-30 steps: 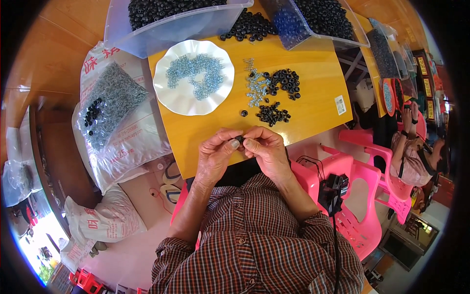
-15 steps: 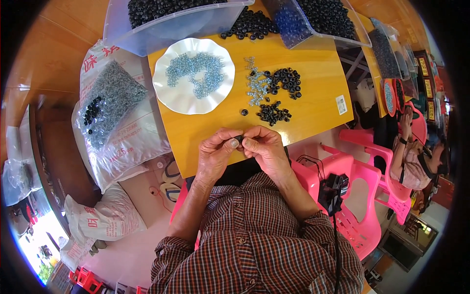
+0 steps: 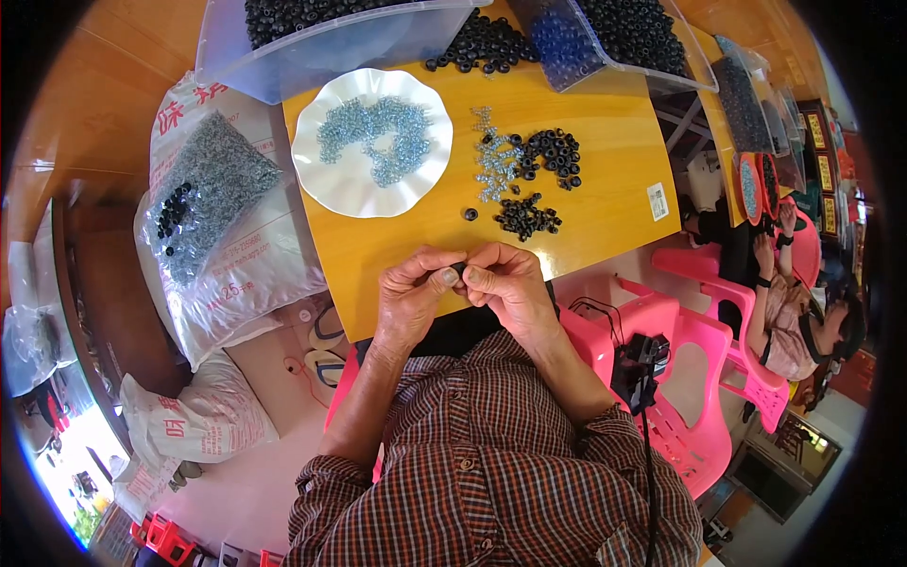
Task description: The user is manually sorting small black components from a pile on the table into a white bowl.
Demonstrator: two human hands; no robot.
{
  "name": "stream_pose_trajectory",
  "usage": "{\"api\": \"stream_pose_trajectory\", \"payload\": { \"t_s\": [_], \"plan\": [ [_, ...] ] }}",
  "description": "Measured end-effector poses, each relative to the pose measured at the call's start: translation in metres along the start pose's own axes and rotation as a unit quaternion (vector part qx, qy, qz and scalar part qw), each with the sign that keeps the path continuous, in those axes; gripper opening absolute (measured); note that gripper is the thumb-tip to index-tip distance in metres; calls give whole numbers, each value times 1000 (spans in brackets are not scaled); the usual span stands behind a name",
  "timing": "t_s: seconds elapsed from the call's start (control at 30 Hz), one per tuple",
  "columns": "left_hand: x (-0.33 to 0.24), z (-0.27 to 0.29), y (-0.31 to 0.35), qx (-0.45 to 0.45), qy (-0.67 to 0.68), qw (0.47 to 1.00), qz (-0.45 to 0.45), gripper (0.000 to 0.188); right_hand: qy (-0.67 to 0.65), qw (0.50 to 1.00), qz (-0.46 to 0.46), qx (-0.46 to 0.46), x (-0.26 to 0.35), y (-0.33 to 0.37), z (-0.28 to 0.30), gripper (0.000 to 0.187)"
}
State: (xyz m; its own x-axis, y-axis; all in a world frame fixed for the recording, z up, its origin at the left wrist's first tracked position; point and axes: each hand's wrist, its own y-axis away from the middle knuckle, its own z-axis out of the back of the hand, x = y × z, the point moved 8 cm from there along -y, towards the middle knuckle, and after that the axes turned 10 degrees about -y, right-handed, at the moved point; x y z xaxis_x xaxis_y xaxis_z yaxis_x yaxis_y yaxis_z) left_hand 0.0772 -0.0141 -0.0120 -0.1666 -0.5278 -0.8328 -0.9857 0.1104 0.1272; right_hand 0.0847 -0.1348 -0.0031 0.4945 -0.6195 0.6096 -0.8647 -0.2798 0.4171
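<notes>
At the near edge of the table, my left hand [image 3: 412, 295] and my right hand [image 3: 513, 291] meet fingertip to fingertip. Thumbs and forefingers of both pinch a small black round part [image 3: 460, 269], mostly hidden by the fingers. Just beyond them lies a single black piece [image 3: 470, 214]. To its right are a pile of small black parts [image 3: 527, 218] and a pile of larger black rings [image 3: 553, 159]. Small clear bluish pieces [image 3: 495, 168] are strewn beside the rings. More clear pieces [image 3: 397, 142] lie on a white wavy-rimmed plate [image 3: 315, 193].
Two clear plastic bins, left [image 3: 331, 61] and right [image 3: 619, 61], hold black parts at the table's far side. A bag of clear pieces [image 3: 217, 180] rests on white sacks at left. Pink chairs [image 3: 694, 378] stand at right, where another person [image 3: 794, 321] sits.
My fingers have shifted slightly around the black part, which shows less now. At right, the other person's arms and head have moved. The piles look the same.
</notes>
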Motion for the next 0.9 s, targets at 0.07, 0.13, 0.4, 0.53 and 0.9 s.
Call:
{"api": "stream_pose_trajectory", "payload": {
  "t_s": [0.07, 0.13, 0.4, 0.53, 0.9],
  "plan": [
    [0, -1, 0, 1, 3, 1000, 4, 20, -13, 1000, -4, 6, -1, 0, 0, 8],
    [0, 0, 1, 1, 1, 1000, 5, 20, -18, 1000, -5, 12, -1, -1, -1, 9],
    [1, 0, 1, 7, -18, 1000, -2, 20, -21, 1000, -19, 8, -5, -3, 0, 10],
    [-1, 1, 0, -5, -39, 999, -12, 20, -1, 1000, -17, -2, -3, -5, 1, 10],
    [4, 2, 0, -29, 19, 999, 29, 22, 20, 1000, -14, 8, 6, 1, -4, 13]
  ]
}}
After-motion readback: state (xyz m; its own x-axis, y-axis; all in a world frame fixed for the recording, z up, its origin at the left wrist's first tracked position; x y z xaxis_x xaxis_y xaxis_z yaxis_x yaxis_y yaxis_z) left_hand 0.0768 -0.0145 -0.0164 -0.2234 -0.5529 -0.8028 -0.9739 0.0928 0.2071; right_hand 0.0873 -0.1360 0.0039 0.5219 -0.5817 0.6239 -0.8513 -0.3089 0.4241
